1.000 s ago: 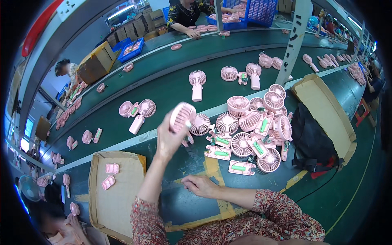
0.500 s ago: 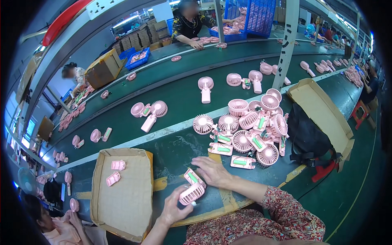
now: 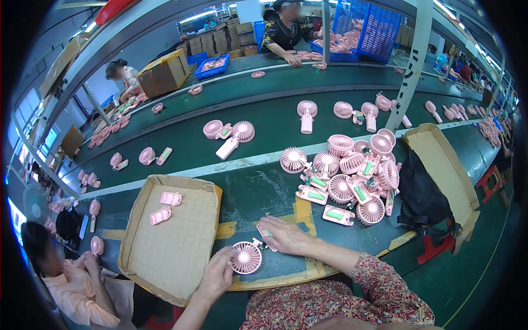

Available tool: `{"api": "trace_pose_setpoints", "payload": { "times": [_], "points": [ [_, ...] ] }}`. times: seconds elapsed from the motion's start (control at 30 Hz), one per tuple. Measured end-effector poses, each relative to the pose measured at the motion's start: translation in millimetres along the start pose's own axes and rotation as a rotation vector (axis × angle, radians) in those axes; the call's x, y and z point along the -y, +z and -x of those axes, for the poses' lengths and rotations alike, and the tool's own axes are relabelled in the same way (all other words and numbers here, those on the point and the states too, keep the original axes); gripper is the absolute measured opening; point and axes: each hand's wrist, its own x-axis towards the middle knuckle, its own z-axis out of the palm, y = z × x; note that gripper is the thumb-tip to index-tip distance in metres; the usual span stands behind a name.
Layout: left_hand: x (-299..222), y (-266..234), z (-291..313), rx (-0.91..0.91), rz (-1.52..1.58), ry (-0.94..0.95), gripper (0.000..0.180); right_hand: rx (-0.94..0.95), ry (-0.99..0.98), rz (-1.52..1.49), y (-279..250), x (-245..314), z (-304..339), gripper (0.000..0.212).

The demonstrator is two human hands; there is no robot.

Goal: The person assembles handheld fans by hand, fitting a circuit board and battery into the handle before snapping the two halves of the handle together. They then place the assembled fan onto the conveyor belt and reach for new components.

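My left hand grips the rim of a round pink fan head, its slatted grille turned up, just above the near edge of the bench. My right hand is closed over the pink handle shell joined to that fan head; the palm and fingers hide most of the shell. Dark wiring or a small board shows between head and shell. Beyond my right hand lies a heap of pink handheld fans, several with opened handles and green battery cells. One opened handle rests at the heap's near side.
A shallow cardboard tray at left holds two pink handle covers. Across the bench, a green conveyor carries spaced fans. To the right are a black bag, another cardboard tray and a metal post. Co-workers sit at left and far side.
The fan head has turned from edge-on to grille-up and moved left with my left hand. My right hand has come down over the handle shell. The whole view has shifted.
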Motion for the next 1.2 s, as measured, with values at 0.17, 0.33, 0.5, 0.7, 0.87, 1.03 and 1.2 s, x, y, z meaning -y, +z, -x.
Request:
{"api": "trace_pose_setpoints", "payload": {
  "times": [0.17, 0.33, 0.5, 0.7, 0.87, 1.03, 1.2],
  "points": [
    [-8, 18, -1, 0.097, -0.132, -0.38, 0.067, -0.054, -0.053, 0.106, 32, -5, 5, 0.042],
    [2, 17, -4, 0.338, 0.091, -0.467, 0.077, -0.056, -0.099, 0.218, 17, 2, 19, 0.037],
    [-18, 10, -23, 0.43, -0.013, -0.474, 0.062, -0.044, -0.057, 0.386, -5, -13, 29, 0.013],
    [-19, 4, -37, 0.226, 0.138, -0.442, 0.056, -0.118, 0.177, 0.208, -39, -5, 22, 0.034],
    [-24, 3, -41, 0.082, 0.279, -0.354, 0.055, 0.146, 0.04, 0.022, -36, -9, 17, 0.051],
    [-25, 4, -49, -0.037, 0.47, -0.362, 0.058, 0.359, 0.15, 0.063, -28, 7, 18, 0.048],
    [-28, 3, -57, -0.204, 0.84, -0.366, 0.063, 0.385, 0.342, 0.007, -30, 20, 20, 0.036]
  ]
}}
